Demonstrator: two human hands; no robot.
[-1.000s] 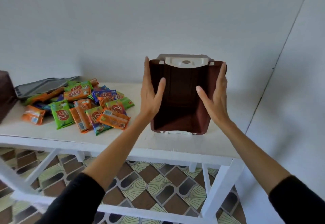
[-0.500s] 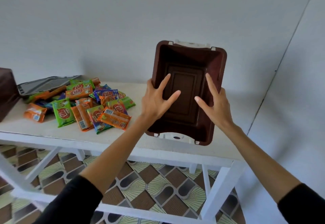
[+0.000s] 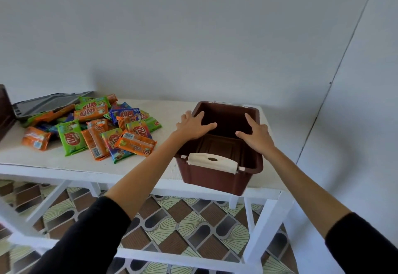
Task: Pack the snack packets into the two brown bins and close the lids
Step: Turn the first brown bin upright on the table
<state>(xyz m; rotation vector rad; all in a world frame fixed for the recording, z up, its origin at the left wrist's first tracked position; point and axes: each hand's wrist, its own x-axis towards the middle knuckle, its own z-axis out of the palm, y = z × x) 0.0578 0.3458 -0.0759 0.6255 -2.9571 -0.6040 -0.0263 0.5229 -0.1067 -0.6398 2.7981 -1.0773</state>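
Nearest, at the bottom corners of the frame, two black sleeves (image 3: pixel 86 237) end at bare forearms that reach up toward the middle. Under them lies a patterned tile floor (image 3: pixel 183 226), seen through the white rails of the table (image 3: pixel 64 176). On the right end of the tabletop, right of centre in the frame, sits the brown bin (image 3: pixel 211 179), lidless, its inside bare. A cream handle (image 3: pixel 212 161) is on its near rim. Its near wall covers the table's front rail in this view, so I cannot tell whether it overhangs the edge.

Left of centre, well apart from the bin, the snack packets (image 3: pixel 107 131) lie in a loose, overlapping heap of orange, green and blue. Nothing stands between the heap and the bin but bare tabletop. Behind the heap, toward the upper left, a grey lid (image 3: pixel 49 103) lies flat with a few packets resting on its edge. At the far left edge, a second brown bin (image 3: pixel 4 112) is cut off by the frame. A pale wall (image 3: pixel 193 36) closes the back.

The left hand (image 3: pixel 195 126) lies over the bin's left rim, fingers spread wide and nearly straight, tips reaching over the opening. The right hand (image 3: pixel 255 134) rests at the right rim, fingers likewise splayed, with the forefinger pointing away. Neither hand curls round anything.
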